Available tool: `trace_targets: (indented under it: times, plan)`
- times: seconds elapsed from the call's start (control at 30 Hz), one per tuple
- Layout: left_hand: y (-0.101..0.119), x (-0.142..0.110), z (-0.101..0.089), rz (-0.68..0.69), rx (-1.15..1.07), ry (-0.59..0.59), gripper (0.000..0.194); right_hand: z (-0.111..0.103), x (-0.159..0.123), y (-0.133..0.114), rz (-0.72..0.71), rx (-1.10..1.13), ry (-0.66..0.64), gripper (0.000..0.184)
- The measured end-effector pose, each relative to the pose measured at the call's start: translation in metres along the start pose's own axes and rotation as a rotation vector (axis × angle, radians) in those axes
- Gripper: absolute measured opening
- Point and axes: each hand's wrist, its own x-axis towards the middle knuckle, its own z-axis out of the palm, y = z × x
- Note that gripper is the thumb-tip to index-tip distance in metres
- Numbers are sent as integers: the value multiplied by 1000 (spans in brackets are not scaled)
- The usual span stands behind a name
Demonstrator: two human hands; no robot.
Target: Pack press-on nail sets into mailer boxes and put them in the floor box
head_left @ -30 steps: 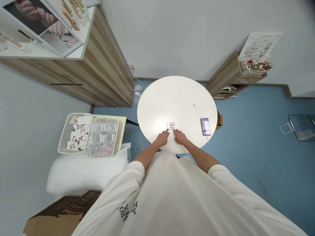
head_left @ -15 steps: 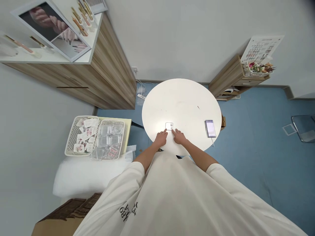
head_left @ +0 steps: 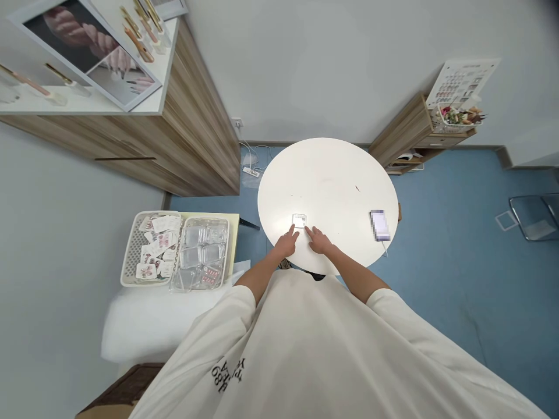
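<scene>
A smooth grey wall [head_left: 323, 64] and blue floor [head_left: 445, 192] surround a glossy white tabletop [head_left: 336, 174], rounded in outline, at the centre of the frame. Near its lower left edge lies a small clear box [head_left: 299, 220], flat and squarish with rounded corners; its shiny surface shows a pale middle and greyish marks, too small to make out. The left hand [head_left: 286, 243] and right hand [head_left: 318, 240] reach its near corners with index fingers stretched out, neither closed around anything; how firmly they touch it, I cannot tell. At lower left, one perforated white plastic basket [head_left: 130, 256] holds printed cards [head_left: 163, 240], and beside it another pale basket [head_left: 228, 247] holds transparent plastic boxes [head_left: 192, 256]. A cabinet [head_left: 201, 134] with streaked wood grain fills the upper left.
</scene>
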Motion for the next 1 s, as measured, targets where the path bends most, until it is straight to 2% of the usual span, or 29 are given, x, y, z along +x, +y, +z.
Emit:
trace_targets:
  times: [0.2, 0.43, 0.6, 0.8, 0.9, 1.0]
  plan:
    - [-2, -9, 5, -2, -2, -12, 64, 11, -18, 8, 18, 70, -9, 82]
    - [18, -36, 25, -92, -17, 26, 57, 31, -49, 20, 29, 120, -11, 78]
    - [42, -69, 54, -172, -87, 51, 64, 54, -81, 43, -29, 157, 22, 71]
    - [77, -108, 98, -304, -145, 236, 63, 80, -118, 69, -128, 168, 127, 61]
    - [91, -131, 118, -369, -182, 251, 64, 88, -131, 67, -191, 172, 142, 58]
    - [98, -159, 134, -424, -191, 272, 64, 96, -141, 55, -263, 166, 130, 57]
